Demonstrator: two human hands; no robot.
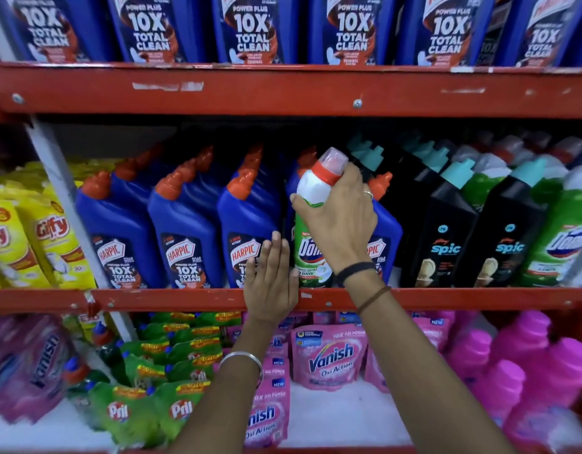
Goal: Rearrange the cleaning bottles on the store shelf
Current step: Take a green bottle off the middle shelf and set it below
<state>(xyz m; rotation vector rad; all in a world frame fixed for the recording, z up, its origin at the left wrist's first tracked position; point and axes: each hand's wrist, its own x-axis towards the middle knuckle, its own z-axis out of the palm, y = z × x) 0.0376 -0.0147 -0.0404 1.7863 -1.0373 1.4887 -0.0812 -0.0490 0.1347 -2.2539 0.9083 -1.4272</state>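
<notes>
A green and white Domex bottle (311, 253) with a red collar and clear cap stands at the front of the middle shelf, among blue Harpic bottles (185, 221). My right hand (338, 221) grips its white neck from the right. My left hand (270, 276) lies flat with fingers together against the blue Harpic bottle (247, 217) just left of it, holding nothing. Another blue Harpic bottle (386, 231) is partly hidden behind my right hand. Black Spic bottles (447, 231) and more green Domex bottles (555, 237) fill the right part of the shelf.
The red shelf edge (185, 298) runs under the bottles and a second red beam (283, 93) above them. Large blue Harpic bottles (250, 27) line the top shelf. Yellow Giffy packs (50, 237) sit at left. Below lie Vanish pouches (329, 358), Pril packs (171, 407) and pink bottles (525, 355).
</notes>
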